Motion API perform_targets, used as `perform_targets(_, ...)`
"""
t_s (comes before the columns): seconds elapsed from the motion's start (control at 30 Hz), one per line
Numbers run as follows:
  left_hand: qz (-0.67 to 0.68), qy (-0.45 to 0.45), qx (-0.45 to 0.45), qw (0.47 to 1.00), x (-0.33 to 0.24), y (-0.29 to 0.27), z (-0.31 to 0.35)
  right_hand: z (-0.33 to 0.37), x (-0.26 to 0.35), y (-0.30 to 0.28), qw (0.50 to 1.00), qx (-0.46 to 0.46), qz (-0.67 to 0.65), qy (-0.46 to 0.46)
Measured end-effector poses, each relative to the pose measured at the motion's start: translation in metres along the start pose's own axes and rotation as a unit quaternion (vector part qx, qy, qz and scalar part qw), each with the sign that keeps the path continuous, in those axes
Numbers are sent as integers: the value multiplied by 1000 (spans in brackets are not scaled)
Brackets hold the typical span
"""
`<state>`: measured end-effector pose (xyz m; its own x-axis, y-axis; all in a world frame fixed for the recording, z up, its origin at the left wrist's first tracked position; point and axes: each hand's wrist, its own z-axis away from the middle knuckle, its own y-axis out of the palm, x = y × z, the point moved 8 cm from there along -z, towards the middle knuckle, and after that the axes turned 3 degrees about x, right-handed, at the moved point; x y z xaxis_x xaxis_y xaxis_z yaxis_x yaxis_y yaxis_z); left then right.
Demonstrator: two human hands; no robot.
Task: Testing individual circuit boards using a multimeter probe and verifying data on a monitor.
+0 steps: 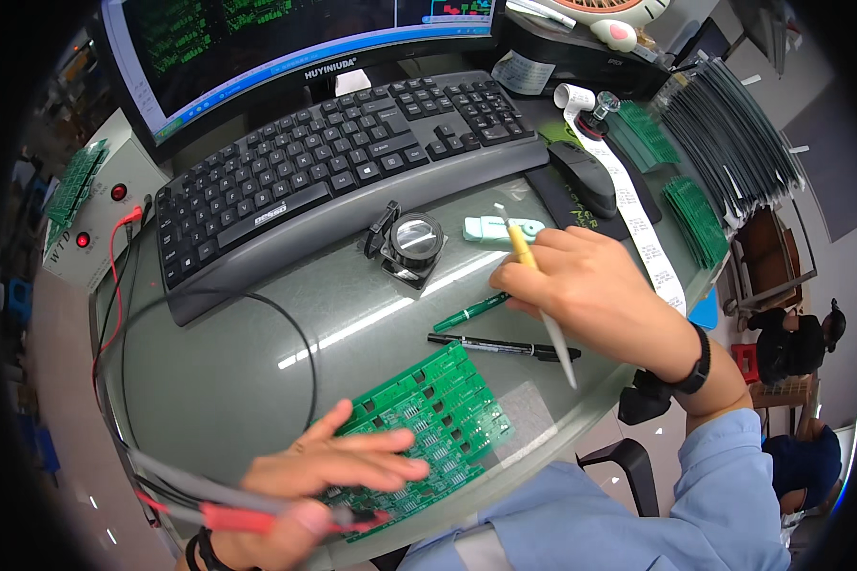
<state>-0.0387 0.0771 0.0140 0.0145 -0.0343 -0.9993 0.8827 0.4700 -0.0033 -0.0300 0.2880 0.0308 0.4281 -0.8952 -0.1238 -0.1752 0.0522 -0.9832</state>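
Observation:
A panel of green circuit boards (428,409) lies on the table's near side. Over its left end is my left hand (324,466), blurred by motion, fingers stretched across the boards. A red test probe (233,519) runs under its thumb, the dark tip close to the boards' near edge; the hold is partly hidden. My right hand (576,285) grips a slim yellow-and-white pen-like tool (522,246), small tip pointing away from me, tapered white end toward me. Beneath that hand lie a green pen (471,311) and a black marker (500,345).
Farther back are a round magnifier (416,240), a mint-coloured cutter (490,228), a keyboard (343,162), a mouse (584,178) and a monitor (295,38). Cables loop at left from a box (100,209) with red lights. A paper strip (633,205) and stacked boards (695,219) stand right.

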Motion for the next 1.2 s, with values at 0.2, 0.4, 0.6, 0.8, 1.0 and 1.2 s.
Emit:
perform_targets(0.2, 324, 45, -159, 932, 17, -34, 11, 1, -6, -26, 986, -77, -146, -16)
perform_targets(0.4, 217, -71, -109, 968, 15, -11, 16, -20, 43, -49, 931, -64, -339, -123)
perform_targets(0.6, 175, -125, -154, 964, 16, -17, 16, -30, 54, -53, 933, -62, -320, -150)
perform_targets(0.8, 179, -28, -146, 973, 6, -17, 10, -29, 13, -66, 877, -298, -375, -37)
perform_targets(1.0, 185, -19, -87, 979, 12, -7, 11, -42, 72, -5, 571, 0, -821, 25)
perform_targets(1.2, 271, -36, -53, 961, 14, -2, 19, -42, 61, -16, 586, -61, -808, 33)
